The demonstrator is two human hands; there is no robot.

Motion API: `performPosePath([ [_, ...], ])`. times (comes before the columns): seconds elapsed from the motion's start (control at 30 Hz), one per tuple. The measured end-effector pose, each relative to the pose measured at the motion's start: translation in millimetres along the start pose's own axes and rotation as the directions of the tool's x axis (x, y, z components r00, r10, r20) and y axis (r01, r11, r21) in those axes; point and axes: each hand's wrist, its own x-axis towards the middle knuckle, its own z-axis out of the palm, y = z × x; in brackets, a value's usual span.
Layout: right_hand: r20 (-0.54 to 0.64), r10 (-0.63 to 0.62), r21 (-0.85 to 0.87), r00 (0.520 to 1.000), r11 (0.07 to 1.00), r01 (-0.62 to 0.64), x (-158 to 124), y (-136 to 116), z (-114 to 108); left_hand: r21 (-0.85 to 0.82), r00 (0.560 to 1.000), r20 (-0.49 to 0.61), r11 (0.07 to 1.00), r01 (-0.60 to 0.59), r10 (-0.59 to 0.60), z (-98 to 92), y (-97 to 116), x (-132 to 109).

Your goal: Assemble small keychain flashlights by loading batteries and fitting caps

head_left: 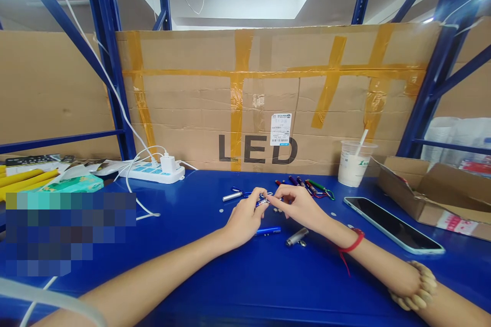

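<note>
My left hand point(245, 217) and my right hand point(297, 204) meet over the middle of the blue table. The left fingers are closed round a small blue and silver piece point(262, 204). At its upper end my right thumb and fingertips are pinched; what they hold is too small to make out. Just below the hands lies a blue tube point(268, 231), with a silver cylinder point(296, 236) to its right and small round discs point(303, 243) beside it. Behind the left hand rests another silver cylinder point(232, 196).
Coloured small tubes and a green carabiner point(330, 194) lie behind my right hand. Farther right are a cup with a straw point(353, 166), a phone point(395, 225) and an open cardboard box point(441, 199). A white power strip point(157, 172) with cables stands at the back left.
</note>
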Motion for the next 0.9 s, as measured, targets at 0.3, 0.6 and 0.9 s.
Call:
performPosePath([
  [0.3, 0.083, 0.073, 0.086, 0.994, 0.993, -0.080, -1.2, 2.7, 0.6, 0.067, 0.995, 0.036, 0.993, -0.100, 0.098, -2.4, 0.2, -1.6],
  [0.6, 0.082, 0.076, 0.113, 0.994, 0.990, -0.085, -0.8, 0.3, -0.4, 0.059, 0.994, 0.022, 0.993, -0.107, 0.106, -1.9, -0.7, -2.9],
  [0.9, 0.087, 0.088, 0.222, 0.992, 0.969, -0.105, -0.3, -3.2, -1.9, -0.042, 0.992, -0.028, 0.991, -0.126, 0.125, -0.8, -1.1, -4.4],
])
